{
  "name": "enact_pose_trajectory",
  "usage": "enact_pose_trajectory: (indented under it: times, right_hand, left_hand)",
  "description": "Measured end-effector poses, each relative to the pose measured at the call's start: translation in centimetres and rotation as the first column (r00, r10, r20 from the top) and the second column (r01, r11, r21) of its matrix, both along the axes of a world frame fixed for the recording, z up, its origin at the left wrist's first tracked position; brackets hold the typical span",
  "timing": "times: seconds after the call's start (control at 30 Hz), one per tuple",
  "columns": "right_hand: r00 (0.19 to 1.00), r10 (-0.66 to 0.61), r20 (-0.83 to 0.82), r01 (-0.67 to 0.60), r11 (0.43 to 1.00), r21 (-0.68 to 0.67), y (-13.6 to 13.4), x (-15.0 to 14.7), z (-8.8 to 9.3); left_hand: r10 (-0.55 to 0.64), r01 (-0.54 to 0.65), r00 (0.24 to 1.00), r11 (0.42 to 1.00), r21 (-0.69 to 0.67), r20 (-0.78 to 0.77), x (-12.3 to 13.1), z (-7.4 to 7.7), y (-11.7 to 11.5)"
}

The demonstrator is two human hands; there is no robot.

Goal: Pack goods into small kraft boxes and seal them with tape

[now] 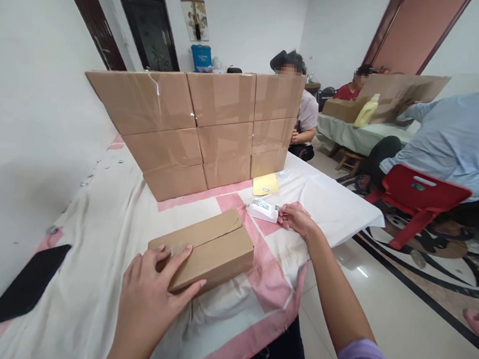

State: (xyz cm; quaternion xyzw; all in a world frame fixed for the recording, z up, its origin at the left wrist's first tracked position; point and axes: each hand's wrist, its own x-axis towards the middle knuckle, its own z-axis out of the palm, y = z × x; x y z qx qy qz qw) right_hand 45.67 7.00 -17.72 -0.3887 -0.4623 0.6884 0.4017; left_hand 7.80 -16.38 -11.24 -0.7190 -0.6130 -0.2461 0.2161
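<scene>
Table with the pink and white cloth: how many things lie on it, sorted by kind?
Cardboard boxes: 10, of which 9 in the stack and 1 box under the left hand
White tape dispenser: 1
Yellow sheet: 1
Black phone: 1
Total: 13

A flat brown cardboard box, flaps closed, lies near a white tape dispenser.

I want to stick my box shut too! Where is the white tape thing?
The white tape dispenser sits on the right part of the table, against the right hand, just in front of the yellow envelope.
</scene>
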Motion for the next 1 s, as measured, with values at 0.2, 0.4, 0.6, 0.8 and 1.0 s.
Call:
enact_pose_trajectory:
  times: [0.2, 0.4, 0.6, 0.8, 1.0]
  right_hand:
    - [0.998, -0.007, 0.06, 0.008, 1.0, -0.018, 0.2, -0.3, -0.2]
    - [0.994, 0.047, 0.098, -0.04, 0.996, -0.074, 0.3, 0.4, 0.7]
    - [0.977, -0.032, 0.212, 0.062, 0.989, -0.136, 0.8, -0.3, 0.7]
    - [0.946, -0.207, 0.248, 0.23, 0.971, -0.068, -0.9, -1.5, 1.9]
    - [0.961, -0.214, 0.173, 0.197, 0.974, 0.11, -6.1, -3.4, 6.6]
  left_hand:
    - [0.0, 0.001, 1.0, 1.0, -0.006, 0.015, 0.1, 0.0, 0.0]
    - [0.003, -0.003, 1.0, 1.0, 0.0, -0.007, -0.1, 0.1, -0.1]
    - [0.009, -0.01, 1.0, 1.0, -0.025, -0.026, 0.0, 0.2, 0.0]
    - [0.062, -0.062, 0.998, 0.997, -0.038, -0.017, 1.2, 0.6, -0.5]
    - [0.308, -0.309, 0.946, 0.951, 0.007, -0.099, 4.7, 1.4, -1.1]
